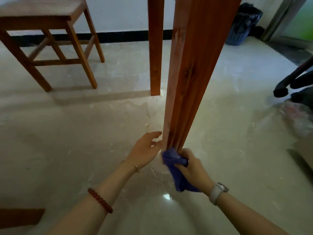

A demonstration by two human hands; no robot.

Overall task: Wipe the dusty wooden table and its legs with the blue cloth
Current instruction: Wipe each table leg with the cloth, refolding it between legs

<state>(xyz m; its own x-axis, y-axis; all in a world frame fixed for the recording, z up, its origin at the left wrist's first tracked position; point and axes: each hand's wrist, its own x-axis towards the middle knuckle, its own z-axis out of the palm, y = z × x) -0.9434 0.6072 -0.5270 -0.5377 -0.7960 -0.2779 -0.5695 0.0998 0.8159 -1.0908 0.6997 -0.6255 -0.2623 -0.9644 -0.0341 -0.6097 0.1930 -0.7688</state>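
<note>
cloth (174,160): blue | table leg (191,78): reddish-brown | floor (84,133): pale beige | bracelet (100,200): dark red beads | basket (237,33): blue

I count two table legs: far leg (155,48) at 12 o'clock, near leg (194,73) at 1 o'clock. One blue cloth (171,157) at 5 o'clock. Two hands: left hand (145,150), right hand (194,168). One wooden chair (33,22) at 10 o'clock. One blue basket (235,38) between 1 and 2 o'clock. Two bracelets on left arm: thin bangle (133,165), red bead string (100,200). One watch (218,190) on right wrist.
</note>
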